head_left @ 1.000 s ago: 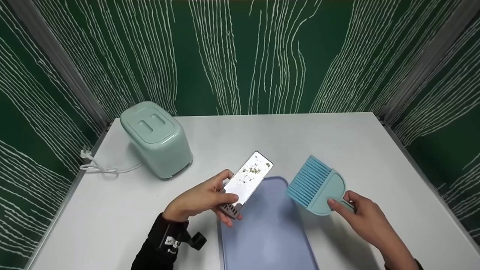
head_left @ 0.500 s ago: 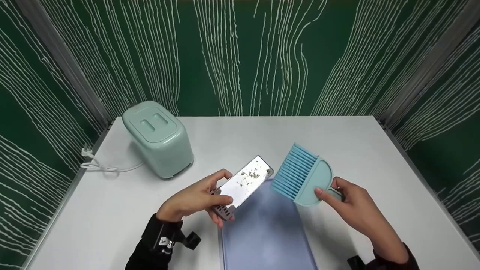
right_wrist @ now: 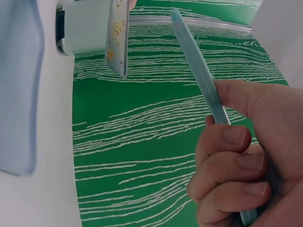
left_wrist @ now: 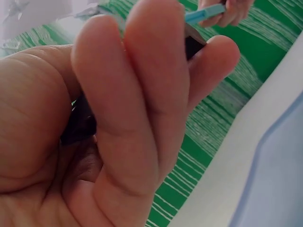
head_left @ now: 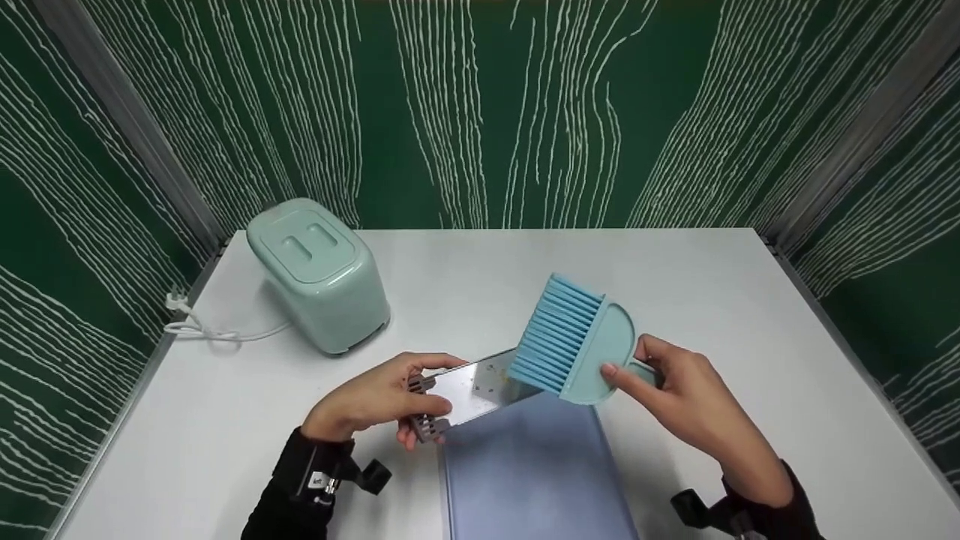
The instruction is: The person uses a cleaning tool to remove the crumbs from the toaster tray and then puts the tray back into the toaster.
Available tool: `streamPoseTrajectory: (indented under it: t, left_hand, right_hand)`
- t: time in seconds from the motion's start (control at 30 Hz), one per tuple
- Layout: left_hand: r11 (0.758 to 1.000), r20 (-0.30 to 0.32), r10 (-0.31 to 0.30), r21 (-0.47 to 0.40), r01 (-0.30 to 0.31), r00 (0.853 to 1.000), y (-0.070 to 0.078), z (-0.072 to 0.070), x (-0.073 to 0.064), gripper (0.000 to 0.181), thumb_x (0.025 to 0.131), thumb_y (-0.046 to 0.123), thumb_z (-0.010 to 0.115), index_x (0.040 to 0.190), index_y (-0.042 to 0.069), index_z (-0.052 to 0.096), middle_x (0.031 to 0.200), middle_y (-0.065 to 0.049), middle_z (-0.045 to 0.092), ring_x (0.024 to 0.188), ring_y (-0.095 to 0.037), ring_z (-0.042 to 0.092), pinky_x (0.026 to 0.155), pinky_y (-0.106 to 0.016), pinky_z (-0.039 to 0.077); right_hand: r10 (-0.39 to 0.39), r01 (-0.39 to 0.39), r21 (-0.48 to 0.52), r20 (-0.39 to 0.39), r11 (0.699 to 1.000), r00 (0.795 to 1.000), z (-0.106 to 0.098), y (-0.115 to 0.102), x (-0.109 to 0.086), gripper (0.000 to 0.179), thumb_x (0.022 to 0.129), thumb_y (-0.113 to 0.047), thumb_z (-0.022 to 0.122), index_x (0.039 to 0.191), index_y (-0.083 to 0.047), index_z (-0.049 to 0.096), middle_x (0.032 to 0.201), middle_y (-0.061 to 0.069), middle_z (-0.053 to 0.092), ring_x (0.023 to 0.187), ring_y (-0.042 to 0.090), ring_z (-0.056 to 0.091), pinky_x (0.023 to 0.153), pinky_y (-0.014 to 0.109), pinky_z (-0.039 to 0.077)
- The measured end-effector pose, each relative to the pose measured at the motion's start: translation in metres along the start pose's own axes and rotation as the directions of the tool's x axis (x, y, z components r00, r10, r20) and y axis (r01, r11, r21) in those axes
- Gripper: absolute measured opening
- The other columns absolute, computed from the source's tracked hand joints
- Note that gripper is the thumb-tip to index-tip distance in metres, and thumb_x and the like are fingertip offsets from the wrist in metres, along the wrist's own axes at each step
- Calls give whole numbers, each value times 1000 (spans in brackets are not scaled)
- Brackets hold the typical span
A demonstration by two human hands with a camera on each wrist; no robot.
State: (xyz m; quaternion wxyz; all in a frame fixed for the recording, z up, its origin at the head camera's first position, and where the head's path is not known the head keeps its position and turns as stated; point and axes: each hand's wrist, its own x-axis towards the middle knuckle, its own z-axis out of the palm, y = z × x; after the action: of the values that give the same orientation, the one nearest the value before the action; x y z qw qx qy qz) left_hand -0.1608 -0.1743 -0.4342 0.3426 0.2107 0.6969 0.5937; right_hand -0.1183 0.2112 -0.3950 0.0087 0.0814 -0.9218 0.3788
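My left hand [head_left: 375,401] grips a flat metal crumb tray [head_left: 459,396] by its grey slotted end, thumb on top. Bits of crumbs [right_wrist: 117,30] lie on its surface in the right wrist view. In the left wrist view, curled fingers [left_wrist: 118,109] hide most of that tray. My right hand [head_left: 690,394] holds a light blue brush [head_left: 585,341] by its handle, thumb pressed on the broad head. From the head view, the bristles overlap the crumb tray's far end; the right wrist view shows a gap between brush [right_wrist: 194,59] and tray.
Below the hands lies a pale blue-violet tray [head_left: 532,480] on the white table [head_left: 675,277]. A mint-green toaster [head_left: 322,285], its lid on, stands at the back left, with its white cord and plug [head_left: 199,326] beside it. Green, white-lined walls enclose the table.
The brush has moved left and upward until it overlaps the crumb tray in the head view. The left hand has shifted slightly left and turned the crumb tray to a flatter slant.
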Motion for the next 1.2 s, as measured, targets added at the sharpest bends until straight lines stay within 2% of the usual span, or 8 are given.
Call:
streamPoseTrajectory:
  t: [0.13,0.23,0.4,0.53,0.73,1.0,1.1,1.2]
  left_hand:
    - [999,33,-2,-37,3,999,-1,-2,0,53,98,6,70,149,12,58,80,-12,77,54,-13,72,40,-24,54]
    - [999,54,-8,-44,10,999,-1,-1,0,46,99,6,69,142,8,55,79,-12,77,50,-10,69,41,-23,54]
    - [1000,46,-3,-23,4,999,-1,-1,1,37,99,7,71,128,8,49,71,-8,77,45,-8,66,40,-22,52]
    - [1000,29,20,-18,-19,999,0,0,2,30,98,7,71,120,4,51,71,-9,78,45,-7,66,39,-22,51]
    - [999,-30,49,-23,-49,998,0,0,3,22,96,5,73,110,-3,57,72,-9,78,45,-7,65,37,-22,50]
    - [1000,-114,25,-11,-26,993,-1,0,5,24,93,7,77,109,-3,64,69,-7,77,41,-6,61,36,-20,45]
    - [999,-123,34,-2,-34,992,-2,-1,5,28,93,7,76,111,-10,62,70,-6,76,43,-6,62,36,-19,46]
    - [1000,-119,31,0,-31,992,-2,-1,5,24,94,7,75,108,-8,63,71,-5,76,46,-6,65,38,-19,48]
  right_hand:
    - [-38,38,1,5,999,999,7,-10,3,27,99,-40,78,104,-14,73,95,-3,80,72,9,53,61,24,38]
    - [-62,62,6,3,998,998,12,-15,5,25,99,-40,78,102,-16,73,93,-5,80,72,9,52,63,24,38]
    - [-85,85,8,12,996,996,20,-21,6,25,97,-40,81,97,-17,71,82,-8,72,67,7,46,60,23,34]
    - [-93,93,3,26,996,995,24,-23,7,27,97,-42,81,97,-17,70,80,-9,70,68,7,48,61,23,36]
    - [-85,85,-4,38,996,996,27,-23,8,27,97,-42,80,98,-17,71,84,-9,73,70,9,51,63,23,38]
    - [-94,94,-13,41,995,995,29,-20,8,26,97,-42,80,96,-19,70,81,-10,71,69,8,49,63,23,37]
    - [-94,95,-15,40,995,995,29,-20,8,26,97,-43,80,97,-19,70,82,-10,72,69,8,50,64,23,38]
    - [-95,96,-18,43,995,995,29,-20,8,27,98,-44,78,99,-19,71,86,-10,75,71,8,51,65,23,38]
